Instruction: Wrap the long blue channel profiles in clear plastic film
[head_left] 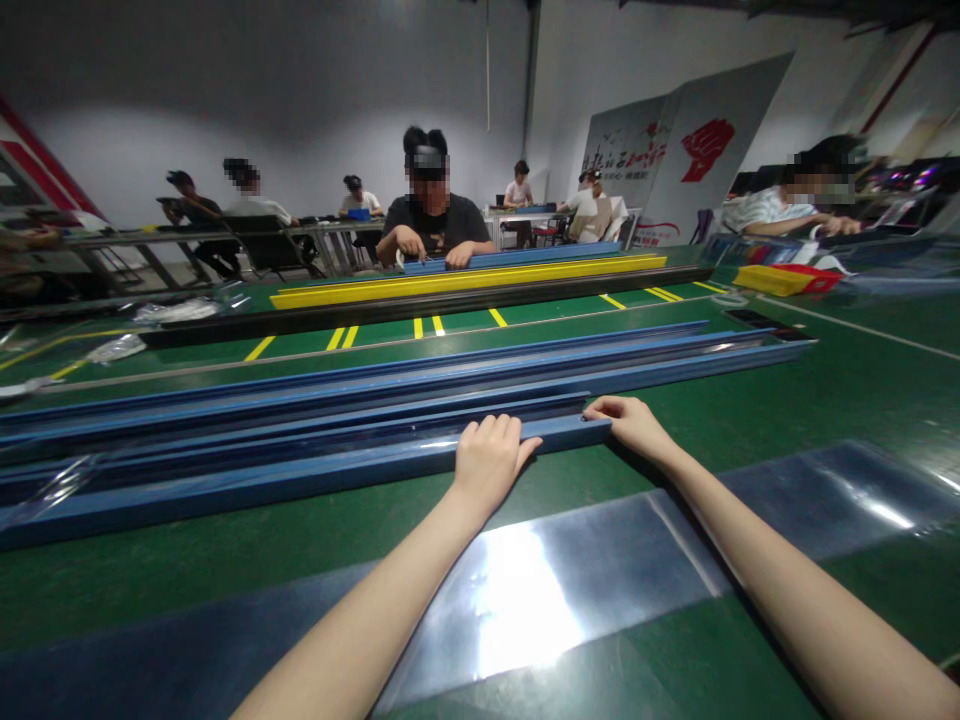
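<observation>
A long blue channel (300, 481) lies across the green table in front of me, its right end near the middle of the view. My left hand (489, 462) is closed over its near wall, a short way in from that end, with the thumb pointing right. At the end itself, my right hand (628, 422) has thumb and forefinger pinched together at the channel. Whether a small piece is also between those fingertips, I cannot make out. Clear film (60, 487) shows inside the channel toward the left.
More blue channels (660, 376) lie just behind. Clear plastic sheeting (615, 560) is spread under my forearms. Farther back are a yellow strip (480, 282), a black strip (315, 318) and a yellow tray (772, 280). A person (435, 220) works across the table.
</observation>
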